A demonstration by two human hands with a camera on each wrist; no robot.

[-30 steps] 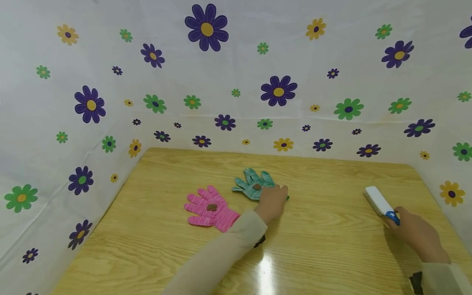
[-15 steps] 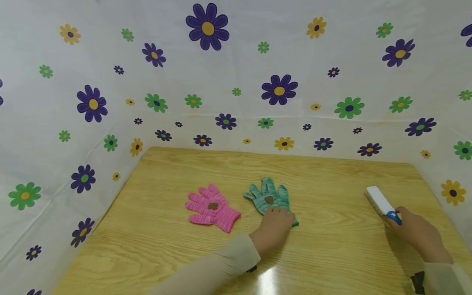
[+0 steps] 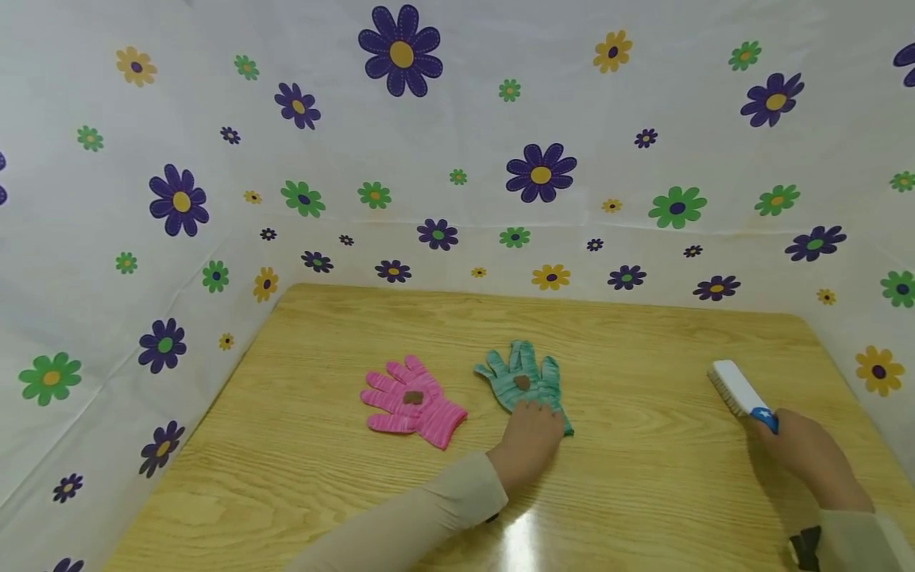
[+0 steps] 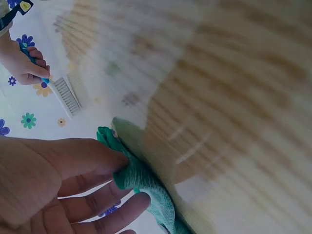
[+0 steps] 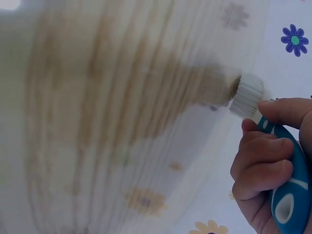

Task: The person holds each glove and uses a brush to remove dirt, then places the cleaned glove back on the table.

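I see the wood surface (image 3: 643,492) carrying the teal glove (image 3: 525,381) mid-surface, left hand (image 3: 527,445) pinching its near cuff, right hand (image 3: 804,457) gripping the brush (image 3: 739,395) far right; glove may bunch or slide if brushed.

The left arm, in a beige sleeve, reaches in from the near edge of the tabletop toward its middle, forearm slanting up and to the right. The left hand (image 3: 530,438) lies low, palm down, thumb and fingers (image 4: 122,209) pinching a fold of cloth. The right arm comes in at the near right corner, sleeve end just in view. The right hand (image 3: 806,457) is closed, fingers (image 5: 261,165) curled round a handle, thumb along its top.
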